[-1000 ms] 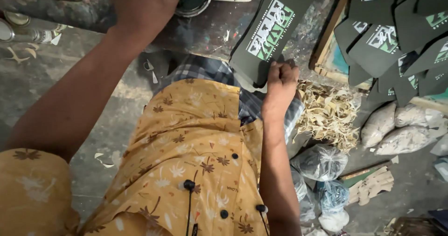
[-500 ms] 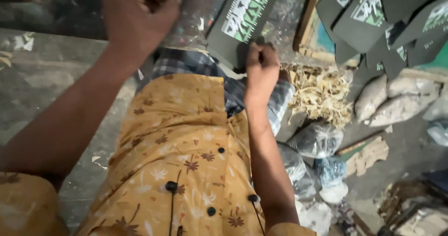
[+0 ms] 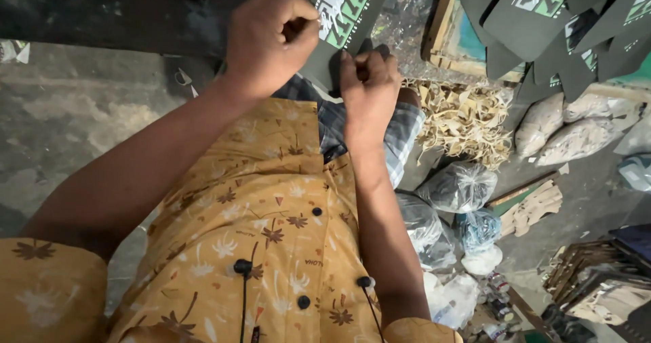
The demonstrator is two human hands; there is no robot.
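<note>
A dark foam sandal sole (image 3: 347,9) with a green and white print lies slanted on the dark worktop (image 3: 102,11) in front of me. My left hand (image 3: 270,39) is clenched in a fist against the sole's left edge, thumb and fingers pinched on it. My right hand (image 3: 369,89) grips the sole's near end from below, fingers curled over the rim. Both forearms reach out over my yellow patterned shirt (image 3: 258,234) and checked cloth (image 3: 400,129).
A heap of matching printed soles (image 3: 556,17) lies at the upper right beside a wooden frame (image 3: 441,31). Pale cut scraps (image 3: 468,119), filled plastic bags (image 3: 461,187) and whitish sacks (image 3: 563,133) crowd the floor to my right. Bare concrete (image 3: 74,126) shows on the left.
My left hand has come back from the far side of the worktop and closed on the sole next to my right hand. The view has tipped closer over the hands.
</note>
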